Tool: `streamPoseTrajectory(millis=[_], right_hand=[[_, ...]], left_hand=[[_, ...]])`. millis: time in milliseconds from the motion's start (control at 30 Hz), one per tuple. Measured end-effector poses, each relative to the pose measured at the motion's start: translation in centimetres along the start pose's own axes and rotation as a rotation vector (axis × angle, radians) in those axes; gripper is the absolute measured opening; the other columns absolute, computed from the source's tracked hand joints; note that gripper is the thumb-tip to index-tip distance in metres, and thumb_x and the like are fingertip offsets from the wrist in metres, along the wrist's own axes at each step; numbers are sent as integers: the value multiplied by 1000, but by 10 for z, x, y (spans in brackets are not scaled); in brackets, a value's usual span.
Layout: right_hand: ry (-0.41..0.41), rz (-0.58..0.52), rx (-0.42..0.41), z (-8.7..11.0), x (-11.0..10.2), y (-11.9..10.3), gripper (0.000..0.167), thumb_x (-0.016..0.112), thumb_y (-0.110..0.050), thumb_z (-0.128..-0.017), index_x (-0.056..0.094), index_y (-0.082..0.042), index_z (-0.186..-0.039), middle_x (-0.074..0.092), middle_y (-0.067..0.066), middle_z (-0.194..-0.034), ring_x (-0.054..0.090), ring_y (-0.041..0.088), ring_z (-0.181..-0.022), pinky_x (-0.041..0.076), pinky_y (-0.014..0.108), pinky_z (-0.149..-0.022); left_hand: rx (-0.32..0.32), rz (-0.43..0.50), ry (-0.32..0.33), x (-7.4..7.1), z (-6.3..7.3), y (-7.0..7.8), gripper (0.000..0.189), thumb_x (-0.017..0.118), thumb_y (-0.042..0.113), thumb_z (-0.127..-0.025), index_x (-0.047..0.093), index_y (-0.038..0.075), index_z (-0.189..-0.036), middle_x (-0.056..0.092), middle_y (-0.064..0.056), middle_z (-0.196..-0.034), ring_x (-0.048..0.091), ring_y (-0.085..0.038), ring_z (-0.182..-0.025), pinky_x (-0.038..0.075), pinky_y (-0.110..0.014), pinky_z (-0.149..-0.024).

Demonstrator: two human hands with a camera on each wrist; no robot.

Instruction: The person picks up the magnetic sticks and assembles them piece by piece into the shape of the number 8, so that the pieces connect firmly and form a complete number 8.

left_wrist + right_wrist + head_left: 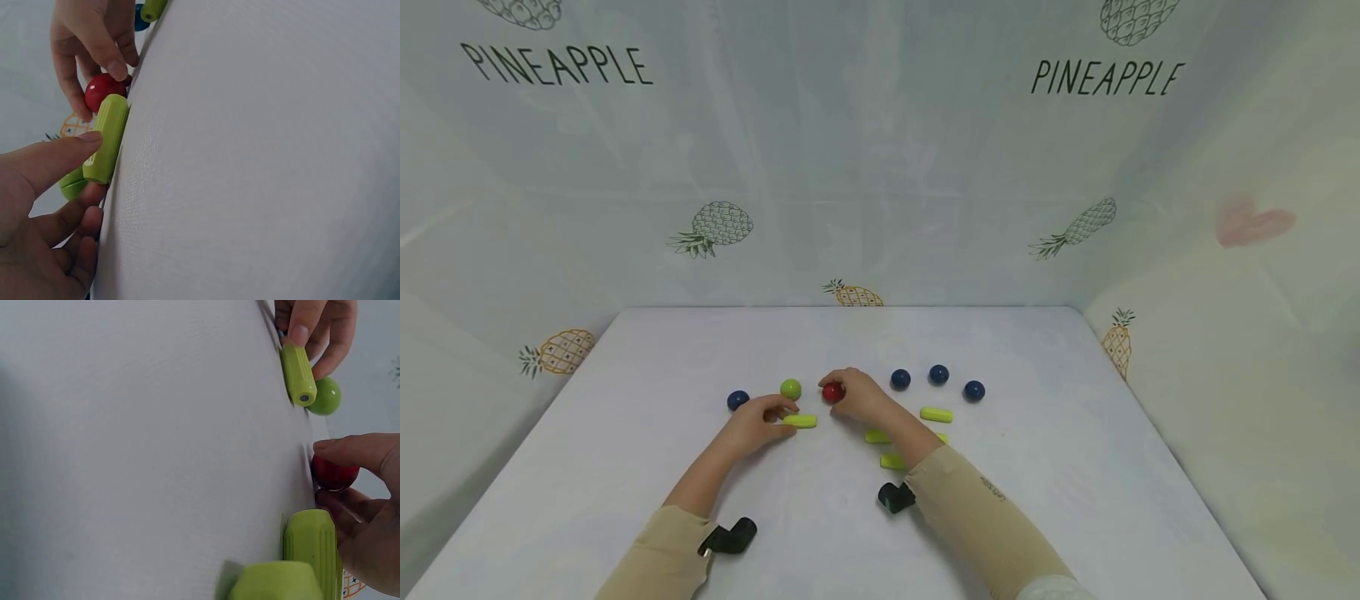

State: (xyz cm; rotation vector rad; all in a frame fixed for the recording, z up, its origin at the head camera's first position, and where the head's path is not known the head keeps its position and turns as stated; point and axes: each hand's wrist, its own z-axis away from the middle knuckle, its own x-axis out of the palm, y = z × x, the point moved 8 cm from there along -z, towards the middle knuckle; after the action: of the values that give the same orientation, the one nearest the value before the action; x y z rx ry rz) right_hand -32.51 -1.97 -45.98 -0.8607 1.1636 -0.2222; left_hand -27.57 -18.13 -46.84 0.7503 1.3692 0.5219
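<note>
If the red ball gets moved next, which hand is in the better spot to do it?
Probably the right hand: its thumb and fingers are around the red ball. The left hand is farther from the ball and has its thumb and fingers at a yellow-green stick.

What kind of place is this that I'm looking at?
Probably a curtained-off tabletop set up for play or filming, though I can't be sure. Pineapple-print cloth hangs behind and beside a white tabletop, with small colored balls and lime-green rods spread about.
</note>
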Motion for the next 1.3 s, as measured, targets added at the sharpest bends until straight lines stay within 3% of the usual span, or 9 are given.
streamPoseTrajectory(millis=[267,1067,1300], right_hand=[[-1,-28,0,3,3,4,37,78,-3,-81,69,-15,-114,58,2,-108,55,18,-98,49,31,-87],[12,58,-21,26,9,-5,36,81,-12,-81,64,-11,-112,61,1,-102,57,14,-96,49,27,-83],[-1,31,-1,29,10,-7,34,81,-17,-82,64,-11,-110,62,0,-99,57,13,-91,49,27,-80]], left_hand=[[-19,21,13,1,2,0,26,76,6,-82,69,7,-107,62,-3,-94,54,-21,-87,45,-36,-77],[-14,10,-4,7,0,-4,19,73,9,-87,69,5,-104,60,-4,-92,51,-20,-83,43,-35,-74],[-18,23,-4,5,-2,-6,17,72,8,-87,69,6,-104,58,-3,-89,49,-19,-82,42,-34,-73]])
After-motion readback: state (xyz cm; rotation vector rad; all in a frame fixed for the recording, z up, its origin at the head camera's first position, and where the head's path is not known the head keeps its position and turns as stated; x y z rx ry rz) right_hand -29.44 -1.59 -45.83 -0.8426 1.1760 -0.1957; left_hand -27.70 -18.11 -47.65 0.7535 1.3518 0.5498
